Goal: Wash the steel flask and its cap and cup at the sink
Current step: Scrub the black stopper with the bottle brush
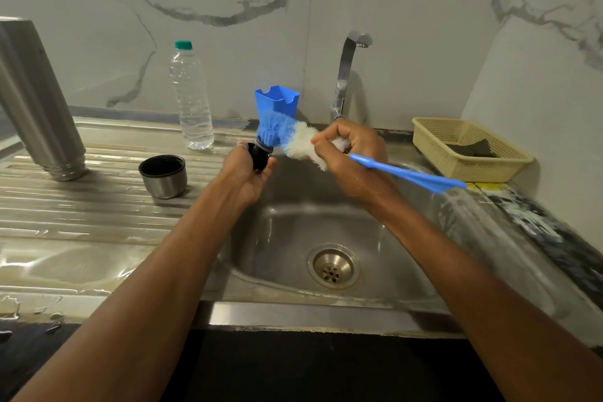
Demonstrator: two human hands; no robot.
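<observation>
1. Head view: your left hand [249,173] is curling its fingers round the black cap [259,157], holding it over the sink [287,232] for runoff.
2. Your right hand [354,153] is gripping the brush [408,174] near the bristles for control.
3. The flask [40,101] and cup [162,176] are waiting on the worktop [81,225], left; the bottle [192,98] and tap [346,75] are standing behind, obstructing nothing.

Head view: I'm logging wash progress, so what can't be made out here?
Cap: head view, mostly covered by the left hand and brush bristles.
Flask: head view, one side cut off by the left edge.
Dark item in the basket: head view, too indistinct to name.
Brush middle: head view, wrapped by the right hand.
</observation>
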